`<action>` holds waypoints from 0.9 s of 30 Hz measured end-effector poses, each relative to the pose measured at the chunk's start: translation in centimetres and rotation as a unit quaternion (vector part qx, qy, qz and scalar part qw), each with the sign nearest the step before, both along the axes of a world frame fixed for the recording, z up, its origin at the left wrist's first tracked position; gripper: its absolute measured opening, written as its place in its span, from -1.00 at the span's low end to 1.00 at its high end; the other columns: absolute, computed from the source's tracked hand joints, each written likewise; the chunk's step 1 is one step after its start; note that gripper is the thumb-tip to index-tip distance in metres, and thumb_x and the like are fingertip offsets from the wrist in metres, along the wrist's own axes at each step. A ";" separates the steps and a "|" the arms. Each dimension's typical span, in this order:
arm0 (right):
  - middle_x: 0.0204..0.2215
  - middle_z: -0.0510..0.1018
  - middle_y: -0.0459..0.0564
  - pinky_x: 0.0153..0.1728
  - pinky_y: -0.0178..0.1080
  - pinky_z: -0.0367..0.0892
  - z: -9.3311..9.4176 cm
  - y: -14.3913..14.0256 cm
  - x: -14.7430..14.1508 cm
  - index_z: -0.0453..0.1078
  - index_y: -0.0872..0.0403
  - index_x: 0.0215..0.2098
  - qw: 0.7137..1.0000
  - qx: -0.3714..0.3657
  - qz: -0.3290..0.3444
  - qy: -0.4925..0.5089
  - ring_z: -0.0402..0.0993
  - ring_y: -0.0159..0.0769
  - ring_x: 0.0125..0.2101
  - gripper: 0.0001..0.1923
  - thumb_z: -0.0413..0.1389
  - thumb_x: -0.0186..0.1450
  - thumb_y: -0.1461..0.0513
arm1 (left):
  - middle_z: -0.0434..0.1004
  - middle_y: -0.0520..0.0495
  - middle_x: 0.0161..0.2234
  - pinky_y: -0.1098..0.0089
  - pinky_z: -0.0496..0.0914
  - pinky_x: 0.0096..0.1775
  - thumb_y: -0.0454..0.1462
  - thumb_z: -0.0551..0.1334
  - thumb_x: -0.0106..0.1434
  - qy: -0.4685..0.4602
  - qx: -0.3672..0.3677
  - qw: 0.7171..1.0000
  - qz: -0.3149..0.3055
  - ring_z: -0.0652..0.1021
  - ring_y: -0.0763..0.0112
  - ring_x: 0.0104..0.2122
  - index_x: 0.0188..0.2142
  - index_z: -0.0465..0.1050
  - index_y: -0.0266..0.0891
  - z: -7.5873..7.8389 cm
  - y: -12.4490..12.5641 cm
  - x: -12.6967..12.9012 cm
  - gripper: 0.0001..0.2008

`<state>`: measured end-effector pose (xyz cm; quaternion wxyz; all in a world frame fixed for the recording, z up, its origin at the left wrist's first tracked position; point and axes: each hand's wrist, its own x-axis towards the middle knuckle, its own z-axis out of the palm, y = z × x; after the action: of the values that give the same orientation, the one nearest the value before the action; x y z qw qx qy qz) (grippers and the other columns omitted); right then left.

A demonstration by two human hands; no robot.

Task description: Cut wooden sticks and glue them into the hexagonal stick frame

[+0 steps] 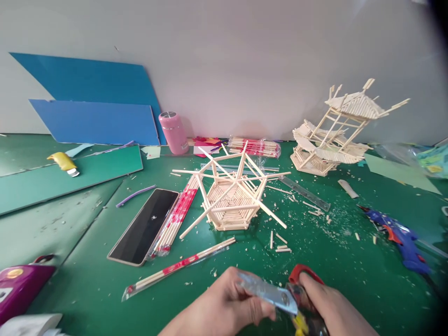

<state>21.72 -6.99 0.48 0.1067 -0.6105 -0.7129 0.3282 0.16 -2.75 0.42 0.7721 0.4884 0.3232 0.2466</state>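
Note:
My left hand (pixel 224 305) pinches a clear plastic chopstick wrapper (pixel 268 293) at the bottom middle. My right hand (pixel 329 305) grips red-and-yellow-handled scissors (pixel 301 298), whose blades meet the wrapper's right end. Beyond the hands stands a hexagonal model of wooden sticks (pixel 231 198) with sticks jutting outward. A finished stick pavilion (pixel 332 135) stands tilted at the back right against the wall.
On the green mat (pixel 87 252): a phone (pixel 145 226), wrapped chopstick packs (pixel 177 214), one long pack (pixel 178 268), a clear ruler (pixel 304 192), a blue glue gun (pixel 399 238), a pink bottle (pixel 174 132), blue boards (pixel 94 121), a yellow cutter (pixel 65 163), cut stick bits and sawdust.

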 end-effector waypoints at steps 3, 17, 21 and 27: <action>-0.52 0.49 -0.10 -0.50 -0.38 0.34 0.8 0.9 0.2 0.17 -0.01 -0.37 0.998 -0.003 -0.046 0.031 0.46 -0.30 -0.51 -0.85 0.04 0.08 0.17 | 0.27 0.07 -0.66 0.51 0.08 -0.55 -0.12 0.23 0.11 0.009 -0.045 0.995 0.091 0.21 0.57 -0.62 -0.50 0.54 -0.30 -0.3 0.1 0.0 -0.72; -0.41 0.51 0.06 -0.48 -0.23 0.40 -1.2 -0.8 -0.2 0.15 0.05 -0.14 0.996 -0.013 -0.048 -0.070 0.51 -0.12 -0.42 -0.53 0.08 0.02 0.07 | 0.25 0.07 -0.61 0.49 0.07 -0.51 -0.15 0.25 0.11 -0.018 -0.047 0.982 0.180 0.22 0.55 -0.58 -0.38 0.52 -0.31 -0.7 0.7 -0.4 -0.76; -0.37 0.50 0.08 -0.41 -0.23 0.41 -0.7 -0.6 -0.8 0.15 0.06 -0.16 0.998 -0.022 -0.040 -0.051 0.51 -0.14 -0.36 -0.60 0.06 0.05 0.12 | 0.28 0.04 -0.60 0.46 0.13 -0.46 -0.16 0.23 0.13 0.012 0.005 0.985 0.173 0.25 0.50 -0.55 -0.40 0.52 -0.32 -0.5 0.8 -0.4 -0.76; -0.28 0.50 0.15 -0.33 -0.21 0.42 -0.7 -0.6 -1.0 0.11 0.07 -0.11 0.997 -0.064 -0.044 -0.020 0.48 -0.11 -0.26 -0.53 0.08 0.06 0.09 | 0.30 0.04 -0.59 0.48 0.16 -0.47 -0.19 0.21 0.16 0.035 0.036 0.985 0.163 0.27 0.49 -0.54 -0.45 0.51 -0.31 -0.7 0.6 -0.5 -0.78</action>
<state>20.67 -7.58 -0.27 0.0678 -0.6534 -0.6647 0.3558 -0.39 -2.13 -0.31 0.6920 0.4652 0.4157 0.3632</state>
